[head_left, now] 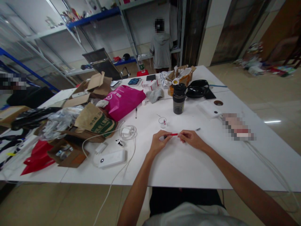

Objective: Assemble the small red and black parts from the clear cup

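Head view: our left hand (157,142) and right hand (191,138) are pinching opposite ends of a red pen-like stick (174,134) in from the near edge of the white table (178,169), and we are seemingly adjusting it, with steady alignment needed next.

Pen (174,134) between left hand (157,142) and right hand (191,138)!
Bottle (179,103) behind them on the table (183,169), bag (125,102) back left, tape roll (218,101) off to the right.
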Motion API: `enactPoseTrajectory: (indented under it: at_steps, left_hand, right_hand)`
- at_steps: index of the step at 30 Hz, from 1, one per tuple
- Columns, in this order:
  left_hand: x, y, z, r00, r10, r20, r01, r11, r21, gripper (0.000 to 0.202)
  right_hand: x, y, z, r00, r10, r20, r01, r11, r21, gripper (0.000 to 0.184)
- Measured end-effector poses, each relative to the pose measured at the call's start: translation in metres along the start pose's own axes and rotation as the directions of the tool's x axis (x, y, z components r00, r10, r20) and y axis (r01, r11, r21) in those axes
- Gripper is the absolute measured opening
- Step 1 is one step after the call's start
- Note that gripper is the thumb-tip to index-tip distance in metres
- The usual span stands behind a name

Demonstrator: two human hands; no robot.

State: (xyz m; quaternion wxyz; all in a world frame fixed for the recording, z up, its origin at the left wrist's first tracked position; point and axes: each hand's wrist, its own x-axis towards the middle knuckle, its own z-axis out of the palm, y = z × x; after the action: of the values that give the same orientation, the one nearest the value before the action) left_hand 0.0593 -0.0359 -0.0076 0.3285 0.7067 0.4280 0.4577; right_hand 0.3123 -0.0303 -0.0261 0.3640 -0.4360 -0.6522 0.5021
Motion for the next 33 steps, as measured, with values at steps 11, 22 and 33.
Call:
enactPoseTrajectory:
  at_steps: [11,22,33]
  left_hand:
    - [0.000,-0.003,0.001,1.000,-0.001,0.009,0.002,1.000,-0.025,0.020]
    - [0.000,0.004,0.000,0.995,-0.087,0.042,0.087,0.996,-0.013,0.027]
    - [-0.001,-0.006,0.002,1.000,-0.002,0.031,0.003,1.000,-0.024,0.023]
  right_hand:
    - [-0.001,-0.004,0.000,1.000,0.006,0.003,-0.006,1.000,0.018,0.046]
    - [0.001,0.004,0.001,1.000,-0.008,-0.003,0.009,0.998,0.062,0.042]
    - [-0.001,-0.001,-0.002,1.000,-0.009,0.014,0.008,0.998,0.064,0.045]
